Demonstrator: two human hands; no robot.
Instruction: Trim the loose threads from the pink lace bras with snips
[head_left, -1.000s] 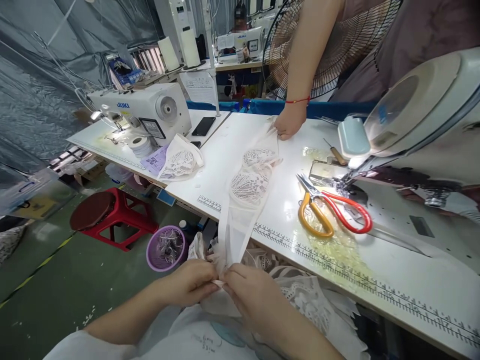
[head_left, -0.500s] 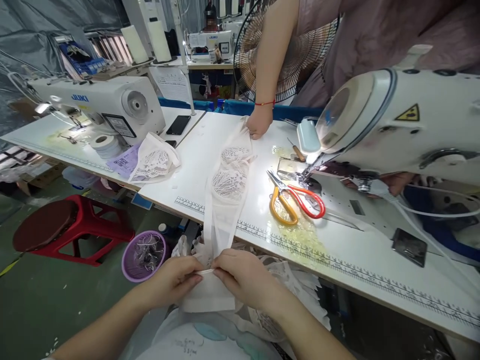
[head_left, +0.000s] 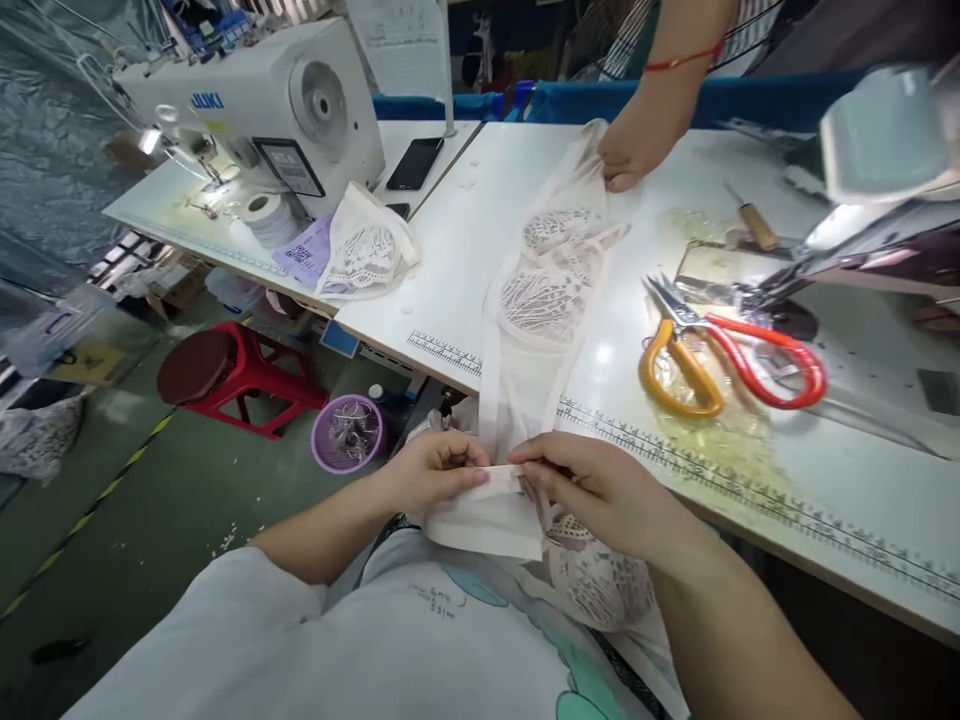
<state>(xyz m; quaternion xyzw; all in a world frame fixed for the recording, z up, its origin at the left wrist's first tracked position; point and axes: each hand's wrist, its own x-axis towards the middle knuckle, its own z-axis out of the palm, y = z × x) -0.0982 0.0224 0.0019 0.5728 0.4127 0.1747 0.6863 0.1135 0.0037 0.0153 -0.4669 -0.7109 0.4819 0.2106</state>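
White, sheer cloth is pinched between the thumb and fingers of both hands, the left hand (head_left: 439,472) and the right hand (head_left: 600,488) set close together with a short stretch of edge between them. More lace pieces (head_left: 600,585) bunch below the right hand. From the fingers the lace garment (head_left: 544,300) crosses the table edge onto the white table (head_left: 450,250): pale, with patterned lace cups and smooth plain borders. Its long axis runs away from the body, leaning slightly right, to a co-worker's hand (head_left: 646,135) closed at the far end. Scissors (head_left: 694,318), blades pointing away, lie to its right, clear of it; beyond them rests an awl (head_left: 759,226). Leftward sit a lace cup piece (head_left: 367,242), a purple card (head_left: 304,255), a phone (head_left: 416,163) and a sewing machine (head_left: 255,90); below, a purple basket (head_left: 318,440) and a red stool (head_left: 251,380)
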